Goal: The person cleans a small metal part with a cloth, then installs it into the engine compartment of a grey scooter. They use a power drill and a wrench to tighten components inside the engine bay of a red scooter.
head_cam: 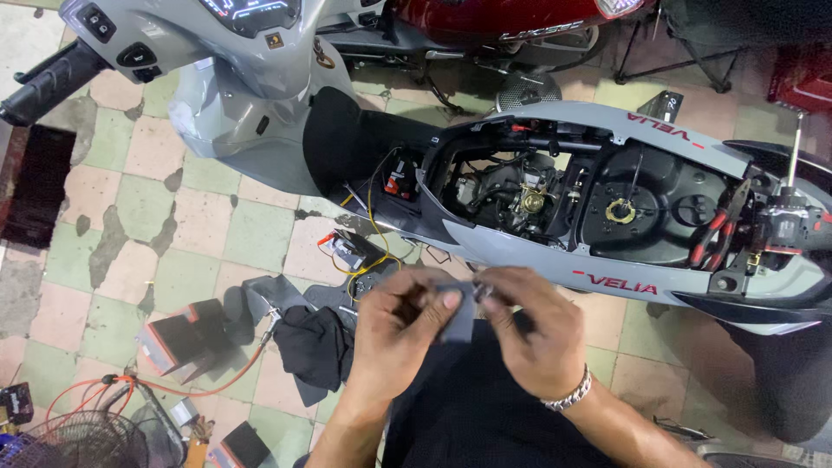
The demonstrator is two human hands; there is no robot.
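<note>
Both hands meet low in the middle of the view, above the person's dark lap. Between them they hold a small flat grey piece [459,319]; it is blurred, so I cannot tell what kind of part it is. On the left hand [400,334] the thumb and the bent fingers are pinching the piece on its left edge. On the right hand [536,334] the fingertips are closed on its upper right corner, and a silver chain bracelet [568,394] sits on the wrist.

Behind the hands stands a grey scooter [537,247] with the seat taken off. Its open compartment shows the engine [507,195] with hoses and cables, and further right a round brass-coloured cap [620,210]. Red-handled pliers [715,234] lie on the rear part of the frame. A yellow wire [374,227] hangs from the body down to the floor, near a small box with a red clip [347,250].

On the checkered tile floor [199,217], left of the hands, lies a black cloth [314,342], and an orange cable [217,386] runs across the tiles toward a wire fan guard [87,438] in the lower left corner. A dark red motorcycle [494,22] is parked at the top.
</note>
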